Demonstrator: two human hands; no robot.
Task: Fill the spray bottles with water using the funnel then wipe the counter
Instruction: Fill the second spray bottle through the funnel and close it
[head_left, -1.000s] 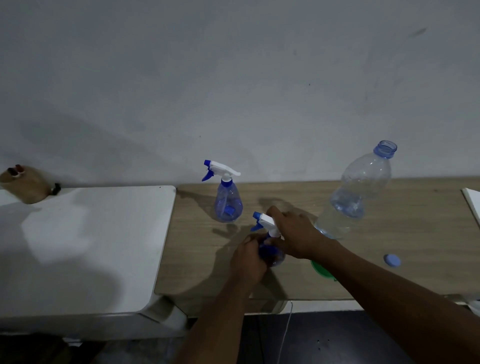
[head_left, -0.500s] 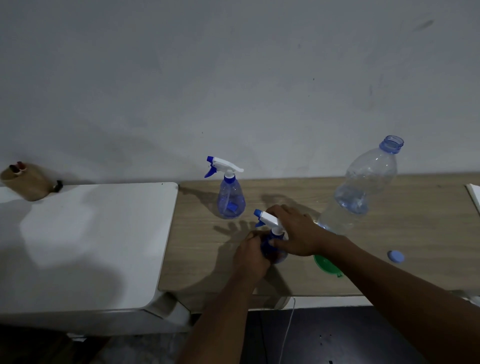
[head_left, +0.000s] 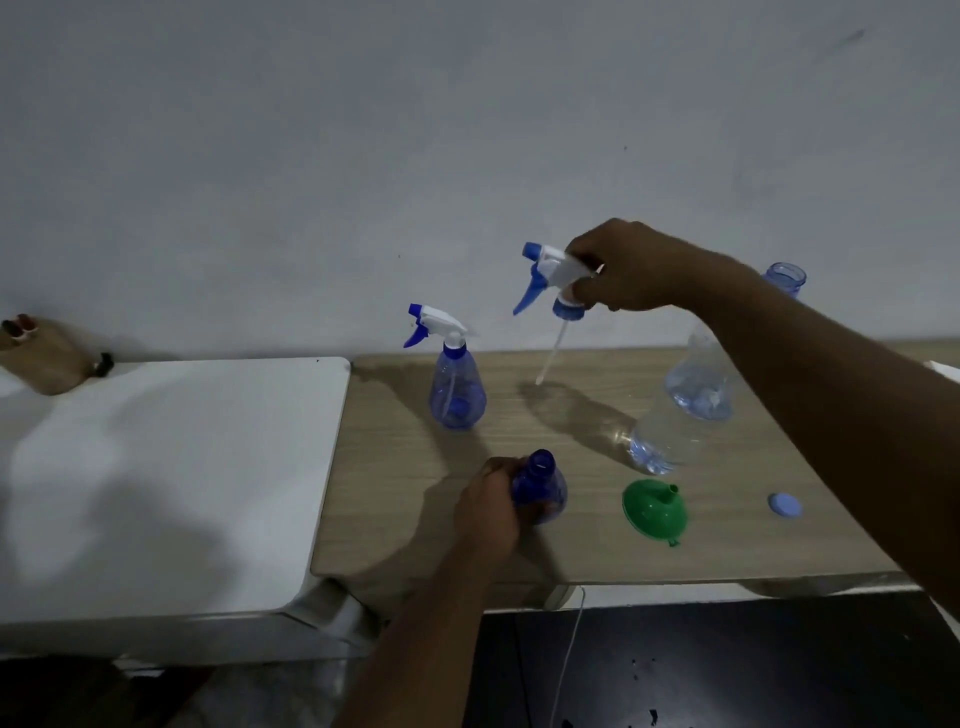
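My left hand (head_left: 488, 506) grips a small blue spray bottle (head_left: 540, 488) that stands on the wooden counter (head_left: 395, 467) with its neck uncovered. High above the counter, my right hand (head_left: 623, 270) holds that bottle's white and blue trigger head (head_left: 550, 275), its dip tube hanging down free. A second spray bottle (head_left: 454, 384) with its head on stands further back. A green funnel (head_left: 654, 512) lies on its side to the right of the held bottle. A large clear water bottle (head_left: 691, 400), uncapped and partly filled, stands behind the funnel, partly hidden by my right arm.
A light blue cap (head_left: 784, 505) lies on the counter at the right. A white surface (head_left: 171, 467) adjoins the counter on the left, with a tan object (head_left: 47, 358) at its back corner. A white cable (head_left: 569, 654) hangs below the counter's front edge.
My right hand has lifted the trigger head up and out of the small bottle, dip tube now clear. The left hand still holds the bottle. The funnel is now uncovered.
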